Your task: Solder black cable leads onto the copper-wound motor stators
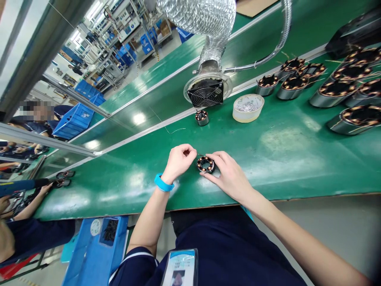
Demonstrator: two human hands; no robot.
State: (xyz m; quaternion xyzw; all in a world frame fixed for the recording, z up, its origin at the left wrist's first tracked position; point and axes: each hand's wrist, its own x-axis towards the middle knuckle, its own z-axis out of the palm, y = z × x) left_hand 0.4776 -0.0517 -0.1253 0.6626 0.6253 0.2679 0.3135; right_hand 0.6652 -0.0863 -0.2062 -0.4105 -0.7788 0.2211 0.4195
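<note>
A small round stator [205, 164] with copper windings lies on the green bench top [285, 159] in front of me. My right hand [228, 174] rests on the bench, its fingers curled around the stator's right side and holding it. My left hand [178, 161], with a blue wristband [163, 183], is closed in a pinch just left of the stator, gripping a thin wire or pin that reaches toward the windings.
Another small stator [202, 117] sits below a fan [206, 94] on a foil duct. A shallow dish of small parts [248, 107] is beside it. Several larger wound stators [336, 89] fill the right. A co-worker's arm [31, 202] works at left; a blue bin [98, 250] hangs below.
</note>
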